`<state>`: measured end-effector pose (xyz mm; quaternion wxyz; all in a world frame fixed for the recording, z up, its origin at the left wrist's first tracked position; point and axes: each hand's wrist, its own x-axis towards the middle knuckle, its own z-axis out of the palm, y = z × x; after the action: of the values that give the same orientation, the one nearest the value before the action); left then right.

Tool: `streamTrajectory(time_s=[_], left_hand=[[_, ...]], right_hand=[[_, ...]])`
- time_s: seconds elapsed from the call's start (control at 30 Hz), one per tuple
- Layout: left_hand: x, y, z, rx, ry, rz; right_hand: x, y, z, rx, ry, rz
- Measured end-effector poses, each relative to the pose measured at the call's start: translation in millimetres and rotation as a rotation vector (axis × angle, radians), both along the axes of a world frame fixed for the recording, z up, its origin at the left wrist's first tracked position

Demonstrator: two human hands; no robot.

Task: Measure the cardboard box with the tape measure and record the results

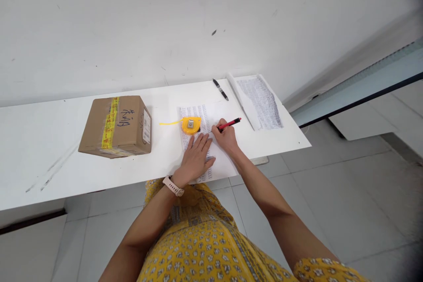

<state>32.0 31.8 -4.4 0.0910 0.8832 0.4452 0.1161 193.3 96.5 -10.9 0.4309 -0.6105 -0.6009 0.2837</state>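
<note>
My right hand (226, 139) is closed around a red and black pen (230, 124), its tip end low over a sheet of paper (221, 163). Columns of handwriting cover the left part of that sheet. Flat on the same paper lies my left hand (196, 158), fingers stretched and spread, with a pale band on the wrist. Just beyond its fingertips a yellow tape measure (191, 125) rests on the sheet, a short length of its tape drawn out to the left. The pen's very tip is hidden by my fingers.
A taped cardboard box (115, 125) stands on the white table (165, 163) to the left. Behind the sheet lies a black pen (220, 90). Further right is a stack of written pages (259, 101) with a turned-up edge. A wall (148, 31) borders the table's far side.
</note>
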Motion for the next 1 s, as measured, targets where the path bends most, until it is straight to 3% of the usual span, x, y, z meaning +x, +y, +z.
streamTrajectory(time_s=[1.0], left_hand=[[0.1,0.4,-1.6,0.000,-0.008,0.000]], right_hand=[[-0.3,0.2,-0.4,0.026,0.011,-0.047]])
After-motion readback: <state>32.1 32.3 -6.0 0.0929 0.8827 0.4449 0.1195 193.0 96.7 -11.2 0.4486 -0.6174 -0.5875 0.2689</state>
